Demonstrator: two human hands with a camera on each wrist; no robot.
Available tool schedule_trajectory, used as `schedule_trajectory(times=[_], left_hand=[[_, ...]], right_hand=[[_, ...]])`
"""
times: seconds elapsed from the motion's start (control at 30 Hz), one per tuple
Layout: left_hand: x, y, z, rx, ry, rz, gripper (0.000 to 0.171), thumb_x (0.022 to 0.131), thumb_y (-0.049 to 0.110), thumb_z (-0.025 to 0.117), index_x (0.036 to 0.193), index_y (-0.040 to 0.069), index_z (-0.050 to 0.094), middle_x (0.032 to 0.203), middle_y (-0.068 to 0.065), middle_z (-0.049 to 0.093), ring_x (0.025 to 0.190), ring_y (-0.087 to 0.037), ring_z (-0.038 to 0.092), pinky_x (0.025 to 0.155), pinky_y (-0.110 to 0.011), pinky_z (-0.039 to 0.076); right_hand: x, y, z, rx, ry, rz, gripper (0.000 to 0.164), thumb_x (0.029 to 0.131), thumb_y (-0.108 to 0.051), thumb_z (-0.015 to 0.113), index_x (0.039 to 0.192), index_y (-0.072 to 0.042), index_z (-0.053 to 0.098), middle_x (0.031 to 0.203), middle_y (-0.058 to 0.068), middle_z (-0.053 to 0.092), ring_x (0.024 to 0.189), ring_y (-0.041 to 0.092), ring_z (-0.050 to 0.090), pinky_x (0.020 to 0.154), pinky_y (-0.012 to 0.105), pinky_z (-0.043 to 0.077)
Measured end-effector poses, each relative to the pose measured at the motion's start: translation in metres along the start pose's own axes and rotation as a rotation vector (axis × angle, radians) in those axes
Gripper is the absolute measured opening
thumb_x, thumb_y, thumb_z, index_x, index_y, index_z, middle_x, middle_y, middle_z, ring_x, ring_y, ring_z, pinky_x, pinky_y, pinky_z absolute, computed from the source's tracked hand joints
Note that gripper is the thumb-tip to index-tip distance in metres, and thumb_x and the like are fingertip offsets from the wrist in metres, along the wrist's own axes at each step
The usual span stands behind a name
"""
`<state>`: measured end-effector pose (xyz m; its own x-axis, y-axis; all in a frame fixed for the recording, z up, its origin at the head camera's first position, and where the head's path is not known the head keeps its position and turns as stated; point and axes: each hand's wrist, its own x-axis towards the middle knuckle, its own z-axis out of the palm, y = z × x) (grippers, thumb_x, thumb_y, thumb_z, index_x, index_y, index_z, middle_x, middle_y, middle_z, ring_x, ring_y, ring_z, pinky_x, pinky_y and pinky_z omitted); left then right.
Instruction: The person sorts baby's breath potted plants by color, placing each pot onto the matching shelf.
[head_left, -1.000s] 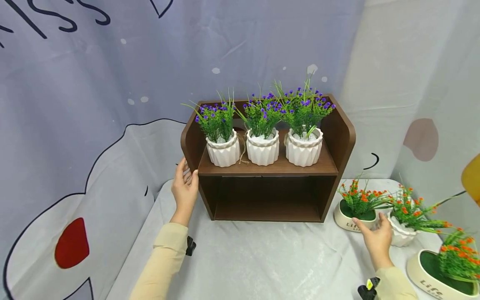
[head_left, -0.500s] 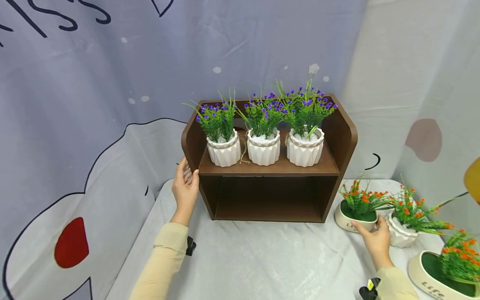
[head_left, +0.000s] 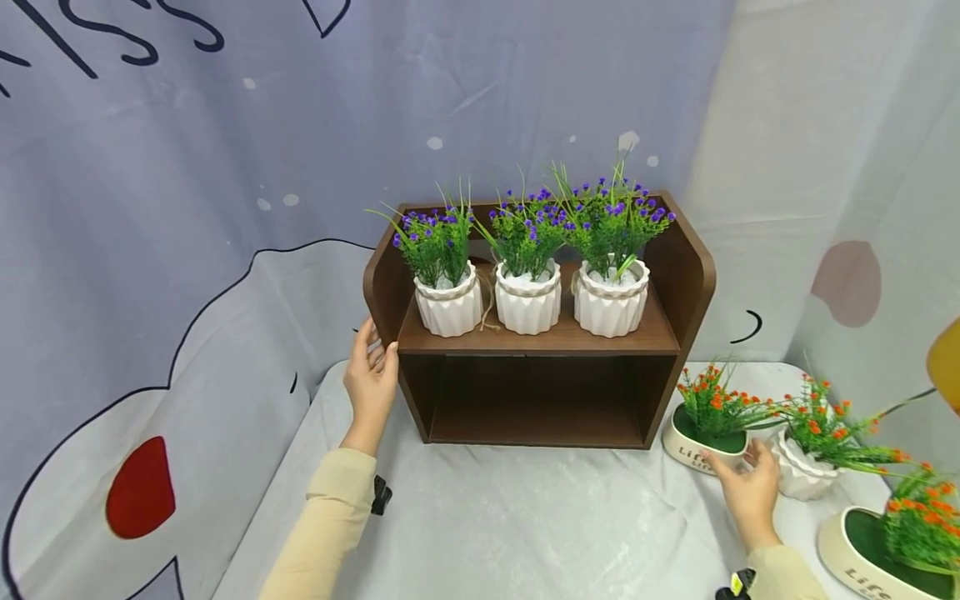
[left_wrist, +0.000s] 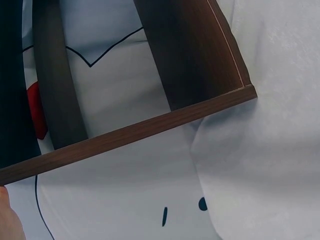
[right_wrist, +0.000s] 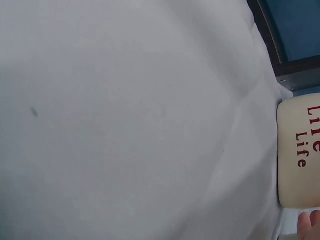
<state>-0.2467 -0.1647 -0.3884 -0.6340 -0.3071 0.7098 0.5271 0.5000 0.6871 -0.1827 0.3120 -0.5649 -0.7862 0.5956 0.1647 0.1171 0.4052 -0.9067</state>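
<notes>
A brown two-tier shelf (head_left: pixel 537 343) stands on the white-covered table. My left hand (head_left: pixel 370 382) rests against its left side, with the thumb at the front edge and the fingers along the outer face. In the left wrist view, part of a finger (left_wrist: pixel 9 215) shows beside the shelf board (left_wrist: pixel 125 135). My right hand (head_left: pixel 752 492) grips the right end of a cream oval flowerpot (head_left: pixel 693 448) with orange flowers, thumb in front and fingers at its side. In the right wrist view, fingertips (right_wrist: pixel 305 226) show just below this pot (right_wrist: pixel 292 150), which is lettered "Life".
Three white fluted pots (head_left: pixel 527 302) with purple flowers line the upper shelf. A white pot (head_left: pixel 804 471) with orange flowers stands right of my right hand. Another cream oval pot (head_left: pixel 843 554) sits at the near right. A printed curtain (head_left: pixel 300 150) hangs behind.
The oval flowerpot shifts slightly left and towards me with my right hand. My left hand stays at the shelf's side.
</notes>
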Motion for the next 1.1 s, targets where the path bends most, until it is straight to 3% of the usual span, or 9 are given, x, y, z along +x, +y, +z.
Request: schedule_trajectory(times=[0.33,0.53,0.7,0.87,0.93,1.0,1.1], left_hand=[[-0.002,-0.002,-0.001,0.011,-0.004,0.009,0.044,0.085,-0.011,0.062,0.128,-0.010,0.050,0.106,-0.033,0.058,0.089,-0.045,0.066,0.077,-0.048,0.055],[0.000,-0.002,0.000,0.010,-0.005,0.013,0.044,0.085,-0.011,0.062,0.128,-0.010,0.050,0.106,-0.033,0.058,0.089,-0.044,0.066,0.076,-0.046,0.055],[0.000,-0.001,-0.001,0.014,-0.004,0.004,0.044,0.085,-0.010,0.062,0.128,-0.009,0.050,0.106,-0.032,0.058,0.090,-0.043,0.066,0.077,-0.044,0.056],[0.001,-0.001,-0.001,0.014,0.000,0.005,0.044,0.085,-0.010,0.062,0.128,-0.009,0.050,0.106,-0.032,0.059,0.089,-0.043,0.067,0.078,-0.031,0.058],[0.001,-0.001,-0.001,0.008,-0.003,0.003,0.044,0.085,-0.011,0.062,0.128,-0.009,0.050,0.106,-0.032,0.059,0.090,-0.044,0.066,0.078,-0.027,0.058],[0.000,-0.001,-0.001,0.004,-0.004,0.001,0.044,0.085,-0.011,0.062,0.128,-0.009,0.050,0.107,-0.032,0.059,0.090,-0.043,0.066,0.078,-0.027,0.058],[0.000,-0.001,0.000,0.002,-0.003,-0.001,0.044,0.085,-0.011,0.062,0.128,-0.009,0.051,0.106,-0.032,0.059,0.090,-0.043,0.067,0.078,-0.030,0.058]], right_hand=[[0.015,0.010,0.001,0.040,-0.091,-0.073,0.076,0.070,-0.001,0.080,0.134,0.012,0.040,0.136,0.036,0.042,0.130,0.050,0.036,0.115,0.052,0.024],[0.020,0.010,-0.003,0.020,-0.176,-0.011,0.081,0.075,-0.006,0.078,0.140,0.007,0.032,0.140,0.031,0.040,0.129,0.043,0.038,0.113,0.052,0.027],[0.020,0.008,-0.007,0.023,-0.218,0.025,0.091,0.078,-0.010,0.077,0.146,0.007,0.020,0.144,0.036,0.031,0.129,0.048,0.032,0.112,0.058,0.025],[0.020,0.009,-0.008,0.000,-0.214,0.006,0.090,0.077,-0.010,0.078,0.145,0.008,0.022,0.143,0.035,0.031,0.127,0.047,0.034,0.108,0.060,0.029],[0.019,0.009,-0.008,-0.024,-0.205,-0.009,0.086,0.076,-0.010,0.078,0.143,0.008,0.027,0.140,0.032,0.036,0.121,0.041,0.039,0.104,0.052,0.036],[0.018,0.010,-0.008,-0.056,-0.199,-0.018,0.082,0.076,-0.012,0.079,0.140,0.007,0.033,0.134,0.028,0.042,0.110,0.031,0.045,0.095,0.035,0.042],[0.016,0.010,-0.009,-0.106,-0.195,-0.014,0.077,0.075,-0.017,0.081,0.135,0.007,0.040,0.127,0.024,0.046,0.095,0.015,0.044,0.076,0.014,0.038]])
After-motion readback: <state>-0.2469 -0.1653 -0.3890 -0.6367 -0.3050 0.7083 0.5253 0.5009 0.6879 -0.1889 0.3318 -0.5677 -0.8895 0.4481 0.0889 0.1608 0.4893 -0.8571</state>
